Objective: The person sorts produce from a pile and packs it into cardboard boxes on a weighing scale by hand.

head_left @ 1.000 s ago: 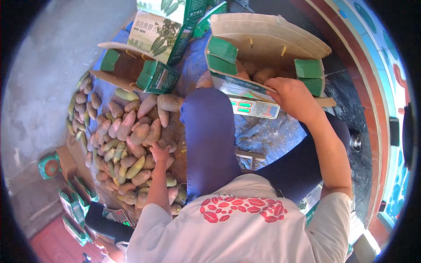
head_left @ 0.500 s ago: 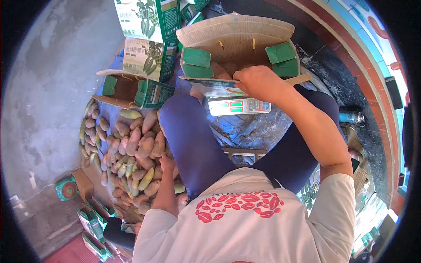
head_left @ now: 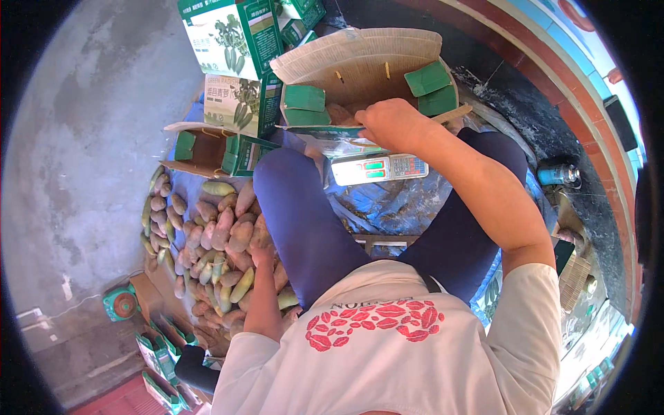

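Observation:
A large open cardboard box (head_left: 360,55) with green inner flaps stands in front of me, several reddish radishes (head_left: 339,115) showing inside. My right hand (head_left: 391,124) is closed, its bent fingers at the box's near edge. Beneath that edge a white scale (head_left: 377,169) shows a lit display and a keypad. To the left of my knee, my left hand (head_left: 262,253) touches the heap of radishes (head_left: 240,236), some muddy reddish-brown and some green (head_left: 242,285). Its fingers blend with the radishes, so their grip is hidden.
A smaller open box (head_left: 200,149) sits left, beside stacked printed boxes (head_left: 225,41). Blue sheeting (head_left: 366,204) covers the floor between my legs. A blue flask (head_left: 557,174) stands at the right. More green-and-white boxes (head_left: 155,356) and a round green device (head_left: 120,303) are at the lower left.
The view has shifted a little. My right hand stays at the box edge, slightly farther left. My left hand remains at the radish heap, a bit farther forward.

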`<state>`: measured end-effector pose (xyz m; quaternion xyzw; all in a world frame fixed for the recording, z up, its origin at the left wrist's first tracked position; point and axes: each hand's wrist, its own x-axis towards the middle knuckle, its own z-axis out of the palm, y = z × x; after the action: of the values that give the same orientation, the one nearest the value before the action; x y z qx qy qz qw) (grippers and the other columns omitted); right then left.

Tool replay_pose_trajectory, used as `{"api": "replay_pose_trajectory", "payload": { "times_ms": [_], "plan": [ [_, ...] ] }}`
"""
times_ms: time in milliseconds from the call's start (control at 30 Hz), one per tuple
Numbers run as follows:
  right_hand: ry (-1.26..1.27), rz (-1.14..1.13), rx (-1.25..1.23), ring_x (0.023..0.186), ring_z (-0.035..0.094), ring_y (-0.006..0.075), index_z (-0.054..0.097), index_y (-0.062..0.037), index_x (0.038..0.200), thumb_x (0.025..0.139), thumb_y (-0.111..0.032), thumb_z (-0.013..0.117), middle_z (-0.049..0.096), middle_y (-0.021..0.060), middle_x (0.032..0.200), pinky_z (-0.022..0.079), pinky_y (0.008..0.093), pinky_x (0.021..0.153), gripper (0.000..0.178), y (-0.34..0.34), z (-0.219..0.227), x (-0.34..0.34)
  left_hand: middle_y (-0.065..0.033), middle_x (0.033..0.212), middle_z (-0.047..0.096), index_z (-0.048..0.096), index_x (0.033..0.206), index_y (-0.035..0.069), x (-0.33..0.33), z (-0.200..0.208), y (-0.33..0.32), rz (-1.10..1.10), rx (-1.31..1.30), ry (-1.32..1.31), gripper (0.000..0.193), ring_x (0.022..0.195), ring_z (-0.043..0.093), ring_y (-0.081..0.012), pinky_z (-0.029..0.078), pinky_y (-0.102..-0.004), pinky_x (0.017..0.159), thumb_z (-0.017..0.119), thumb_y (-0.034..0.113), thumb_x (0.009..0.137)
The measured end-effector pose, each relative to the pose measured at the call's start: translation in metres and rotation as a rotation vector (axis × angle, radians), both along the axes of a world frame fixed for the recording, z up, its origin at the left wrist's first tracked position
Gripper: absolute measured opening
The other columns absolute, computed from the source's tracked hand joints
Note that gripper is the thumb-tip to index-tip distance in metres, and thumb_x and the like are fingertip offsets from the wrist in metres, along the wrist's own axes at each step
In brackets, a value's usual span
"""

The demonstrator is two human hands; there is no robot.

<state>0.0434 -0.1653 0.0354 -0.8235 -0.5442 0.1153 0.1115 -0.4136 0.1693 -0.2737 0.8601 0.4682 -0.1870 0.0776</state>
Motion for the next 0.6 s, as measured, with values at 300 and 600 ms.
{"api": "replay_pose_trajectory", "payload": {
  "times_ms": [300, 600],
  "plan": [
    [-0.072, -0.005, 0.047, 0.08, 0.063, 0.0311, 0.059, -0.0054, 0.091, 0.084, -0.029, 0.057, 0.064, 0.0139, 0.081, 0.05, 0.0416, 0.07, 0.025, -0.015, -0.015, 0.006, -0.016, 0.119, 0.056, 0.052, 0.12, 0.002, -0.002, -0.011, -0.03, 0.054, -0.187, -0.43, 0.045, 0.109, 0.055, -0.0248, 0.043, -0.0335, 0.094, 0.064, 0.022, 0.081],
    [-0.047, -0.042, 0.076, 0.08, 0.062, 0.0319, 0.061, -0.0062, 0.091, 0.084, -0.032, 0.057, 0.063, 0.0138, 0.081, 0.049, 0.0416, 0.07, 0.027, -0.025, -0.01, 0.011, -0.0144, 0.117, 0.057, 0.054, 0.116, -0.002, 0.107, 0.101, -0.057, 0.41, -0.448, -0.873, 0.035, 0.109, 0.054, -0.0217, 0.042, -0.0315, 0.094, 0.059, 0.014, 0.085]
  ]
}}
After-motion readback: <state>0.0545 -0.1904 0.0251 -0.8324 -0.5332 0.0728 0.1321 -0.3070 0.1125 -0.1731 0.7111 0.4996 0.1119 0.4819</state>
